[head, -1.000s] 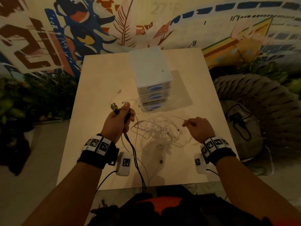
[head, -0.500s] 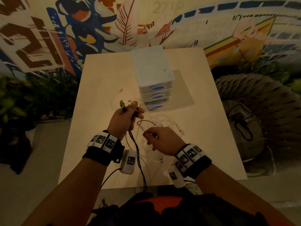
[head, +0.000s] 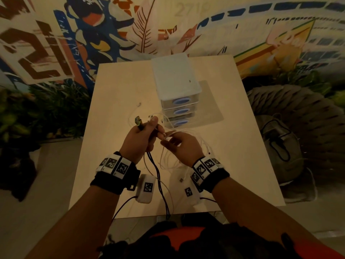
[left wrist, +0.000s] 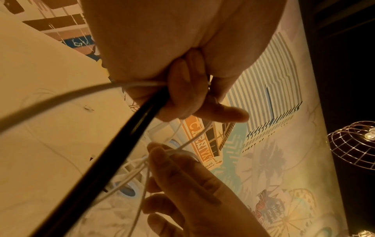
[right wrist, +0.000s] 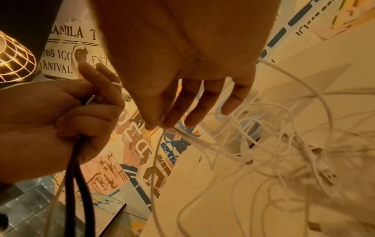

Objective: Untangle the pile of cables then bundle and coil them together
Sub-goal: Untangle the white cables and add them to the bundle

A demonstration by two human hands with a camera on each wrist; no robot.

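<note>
White cables (head: 175, 156): thin, limp, light, likely to snag in loops, so take them near a plug or a free end, not mid-tangle. They hang mid-frame over the counter (head: 242, 146). Black cable (head: 158, 176) looks thicker and stiffer. Left hand (head: 139, 141) grips the black cable; right hand (head: 183, 146) fingers pinch a white strand.

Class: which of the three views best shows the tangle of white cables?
The right wrist view: the white cables spread in clear loops over the table. The head view shows them small, partly behind the right hand; the left wrist view shows few strands.
</note>
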